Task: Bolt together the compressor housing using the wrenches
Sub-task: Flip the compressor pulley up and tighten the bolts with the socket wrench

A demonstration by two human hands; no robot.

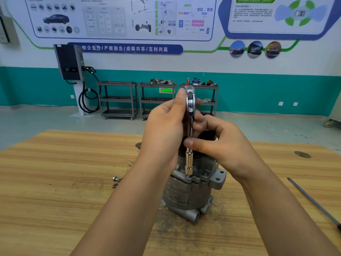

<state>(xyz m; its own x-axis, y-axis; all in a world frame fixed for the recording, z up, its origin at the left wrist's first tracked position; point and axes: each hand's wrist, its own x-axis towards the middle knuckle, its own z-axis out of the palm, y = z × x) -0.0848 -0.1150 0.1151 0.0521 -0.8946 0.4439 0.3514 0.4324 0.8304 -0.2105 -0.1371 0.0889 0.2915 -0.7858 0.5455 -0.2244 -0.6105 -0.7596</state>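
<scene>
From the head view, I see the compressor housing [191, 193] standing on end about the middle of the tabletop [55, 191], well apart from its left and right edges. That upright stance puts the bolting flange on top, where a tool can come straight down. The wrench [190, 106] is held vertical above it. Its chrome socket [188, 166] sits on a bolt [187, 176] at the near rim of the flange.

The left hand [166, 130] is curled round the upper part of the wrench, thumb up beside the head. I judge it is there to steady the tool in line with the bolt. The right hand [219, 145] pinches the shank lower down between thumb and fingers. That grip suits twirling a bolt down rather than levering it, so I take this bolt to be running freely and not yet tightened.

Two loose bolts [116, 182] lie on the wood to the left, just beside the left forearm, handy for the remaining holes. A long thin tool [313, 202] lies near the right edge, well apart from the work.

As for writing, the blue banner [125, 48] on the wall reads "校企合作/产教融合/成果共享/互利共赢". The poster [276, 15] at top right shows "ADAS". A plate [177, 197] on the housing's side carries some marking, perhaps a maker's badge, but it is too blurred for me to read.
</scene>
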